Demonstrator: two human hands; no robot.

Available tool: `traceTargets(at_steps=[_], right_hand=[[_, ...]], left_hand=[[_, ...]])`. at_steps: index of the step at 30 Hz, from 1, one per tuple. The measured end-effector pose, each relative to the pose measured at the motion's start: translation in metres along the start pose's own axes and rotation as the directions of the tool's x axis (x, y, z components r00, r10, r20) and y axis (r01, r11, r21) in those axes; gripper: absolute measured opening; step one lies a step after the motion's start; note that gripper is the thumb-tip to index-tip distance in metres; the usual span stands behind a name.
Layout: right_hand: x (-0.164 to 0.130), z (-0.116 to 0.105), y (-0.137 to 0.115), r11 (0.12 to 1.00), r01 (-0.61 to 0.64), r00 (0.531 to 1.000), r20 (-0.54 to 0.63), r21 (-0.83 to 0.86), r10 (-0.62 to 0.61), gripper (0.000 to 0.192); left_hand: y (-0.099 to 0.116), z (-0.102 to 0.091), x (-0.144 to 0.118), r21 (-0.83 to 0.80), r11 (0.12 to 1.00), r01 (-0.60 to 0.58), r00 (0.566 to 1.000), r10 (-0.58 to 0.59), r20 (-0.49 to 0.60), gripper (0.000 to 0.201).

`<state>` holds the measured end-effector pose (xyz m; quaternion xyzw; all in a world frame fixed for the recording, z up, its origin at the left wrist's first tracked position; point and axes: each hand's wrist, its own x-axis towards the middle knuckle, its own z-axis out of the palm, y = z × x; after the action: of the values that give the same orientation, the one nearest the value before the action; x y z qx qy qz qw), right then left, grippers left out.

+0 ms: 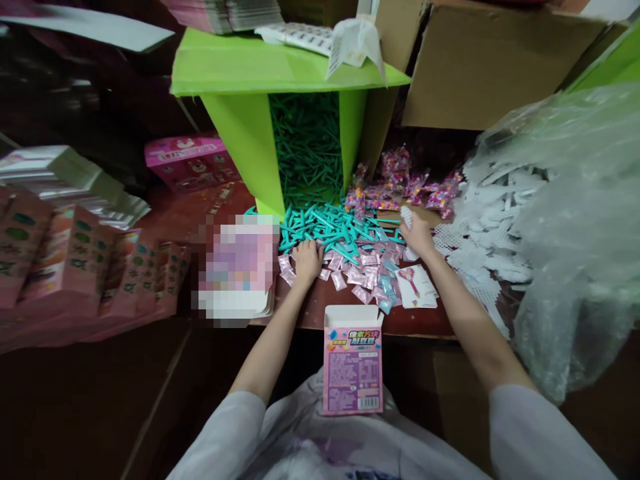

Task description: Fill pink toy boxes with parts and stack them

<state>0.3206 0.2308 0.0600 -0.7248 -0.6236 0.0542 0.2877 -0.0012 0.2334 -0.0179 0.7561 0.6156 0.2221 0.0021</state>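
My left hand (309, 261) rests with bent fingers at the left end of a heap of small pink sachets (355, 275), against the teal plastic sticks (320, 223). Its fingertips are hidden, so what they grip cannot be made out. In my right hand (419, 235) a white mesh piece (406, 218) is pinched, above the right end of the heap. Picture cards (417, 288) lie just below that wrist. An open pink and purple box (353, 367) stands upright at my lap, its white flap raised.
A bright green carton (240, 147) full of teal sticks stands behind the heap. Bags of coloured beads (400, 180) lie to its right. White mesh pieces (495, 227) spill from a clear plastic bag (575, 233). Pink boxes (80, 253) are lined up at left.
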Motion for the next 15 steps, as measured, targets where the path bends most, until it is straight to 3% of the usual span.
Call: traceTargets(at_steps=[3,7,12,15], right_hand=[[0.032,0.037,-0.053,0.997,0.024,0.998,0.05,0.078,-0.028,0.046],[0.052,0.076,-0.1,0.984,-0.172,0.98,0.111,0.05,0.166,0.057],[0.056,0.084,-0.096,0.966,-0.253,0.964,0.102,0.053,0.247,0.034],[0.053,0.068,-0.078,0.971,-0.228,0.97,0.096,0.064,0.222,0.03]], left_hand=[[0.0,-0.002,-0.001,-0.052,0.998,0.037,0.999,-0.038,-0.012,0.036],[-0.003,-0.002,-0.003,-0.132,0.991,0.029,0.998,-0.035,-0.044,0.03],[-0.005,-0.001,-0.004,-0.18,0.978,0.103,0.984,-0.126,-0.122,0.033],[0.0,0.0,-0.003,-0.135,0.991,0.017,0.993,-0.033,-0.117,0.033]])
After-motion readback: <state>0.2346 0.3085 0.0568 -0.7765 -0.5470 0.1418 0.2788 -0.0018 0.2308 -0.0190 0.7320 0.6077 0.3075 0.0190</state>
